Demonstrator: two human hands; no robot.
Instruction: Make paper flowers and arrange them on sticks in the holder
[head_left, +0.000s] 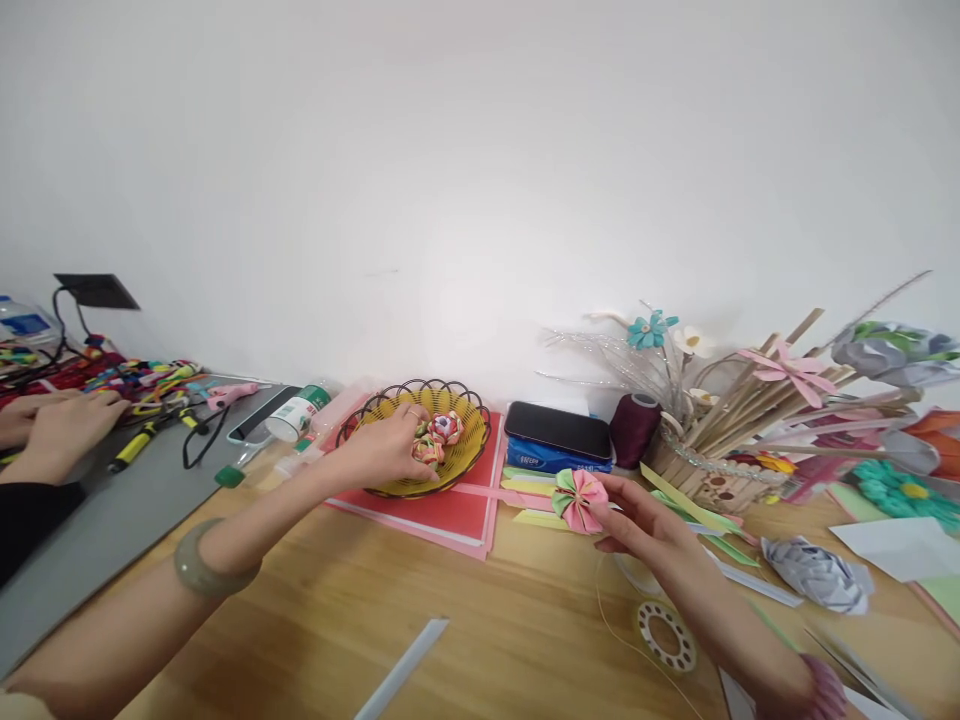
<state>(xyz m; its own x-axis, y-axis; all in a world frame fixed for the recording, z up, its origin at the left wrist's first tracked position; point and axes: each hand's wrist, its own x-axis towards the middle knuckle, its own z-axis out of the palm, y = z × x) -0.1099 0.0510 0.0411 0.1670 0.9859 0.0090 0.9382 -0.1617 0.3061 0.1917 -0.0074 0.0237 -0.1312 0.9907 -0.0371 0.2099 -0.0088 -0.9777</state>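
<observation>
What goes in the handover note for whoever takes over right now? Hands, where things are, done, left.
Left hand: in the yellow basket, fingers on a folded paper flower; a second flower lies beside it.
Right hand: pinches a pink and green paper flower above the table.
Done: two flowers sit in the basket.
Left: the held flower is not in the basket yet.
Another person's hands work at the far left.
</observation>
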